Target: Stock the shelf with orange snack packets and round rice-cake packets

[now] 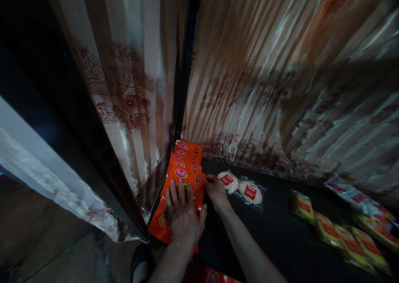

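Orange snack packets [187,156] with oval logos lie overlapped in a row on a black shelf surface, in the corner by a dark post. My left hand [182,216] lies flat on the packets, fingers spread and pointing away from me. Just to their right, my right hand [216,191] is closed, with its fingertips at the packets' edge. Whether it pinches that edge is hidden. Beside my right hand lie two round, pale crackers in clear wrappers [251,192] with red labels.
Several yellow wrapped snacks [330,229] and a larger colourful bag [358,193] lie to the right on the black surface [271,229]. Printed curtains [243,87] hang behind and at the left. Dark posts [187,58] frame the corner. Tiled floor [56,237] shows at lower left.
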`<state>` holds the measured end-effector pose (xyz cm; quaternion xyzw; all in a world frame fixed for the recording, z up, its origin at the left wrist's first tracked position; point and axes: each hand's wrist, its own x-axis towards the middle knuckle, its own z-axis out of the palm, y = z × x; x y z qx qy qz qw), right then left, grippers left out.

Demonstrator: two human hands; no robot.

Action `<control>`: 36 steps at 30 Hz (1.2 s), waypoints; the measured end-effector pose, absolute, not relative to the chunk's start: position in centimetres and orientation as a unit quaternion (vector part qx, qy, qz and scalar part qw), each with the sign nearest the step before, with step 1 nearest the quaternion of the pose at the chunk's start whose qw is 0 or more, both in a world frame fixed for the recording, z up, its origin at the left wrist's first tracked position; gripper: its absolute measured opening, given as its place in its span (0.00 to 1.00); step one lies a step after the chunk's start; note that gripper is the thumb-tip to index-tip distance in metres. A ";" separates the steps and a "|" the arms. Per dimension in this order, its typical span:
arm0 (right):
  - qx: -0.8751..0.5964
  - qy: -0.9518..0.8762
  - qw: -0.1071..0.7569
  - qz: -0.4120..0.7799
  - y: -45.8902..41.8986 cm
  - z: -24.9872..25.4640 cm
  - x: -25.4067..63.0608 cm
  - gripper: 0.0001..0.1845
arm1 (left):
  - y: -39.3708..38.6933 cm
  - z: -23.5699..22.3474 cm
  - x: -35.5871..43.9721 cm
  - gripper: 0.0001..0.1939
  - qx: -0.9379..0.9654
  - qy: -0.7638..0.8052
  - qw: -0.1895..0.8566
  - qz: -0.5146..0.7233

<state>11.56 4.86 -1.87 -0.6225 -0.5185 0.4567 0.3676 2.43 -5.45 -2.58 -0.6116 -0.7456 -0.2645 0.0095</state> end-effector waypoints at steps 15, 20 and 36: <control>-0.544 -0.543 0.471 0.432 2.4 -2.9 9.7 0.37 | -5.2 -1.5 1.5 0.23 -0.600 -0.757 -0.008 -0.259; -0.564 -0.514 0.480 0.433 2.0 -3.1 8.5 0.41 | -5.1 -1.6 1.3 0.24 -0.600 -0.757 -0.009 -0.260; -0.550 -0.436 0.533 0.473 -4.0 -3.8 8.1 0.38 | -5.0 -1.7 1.0 0.22 -0.595 -0.764 0.003 -0.248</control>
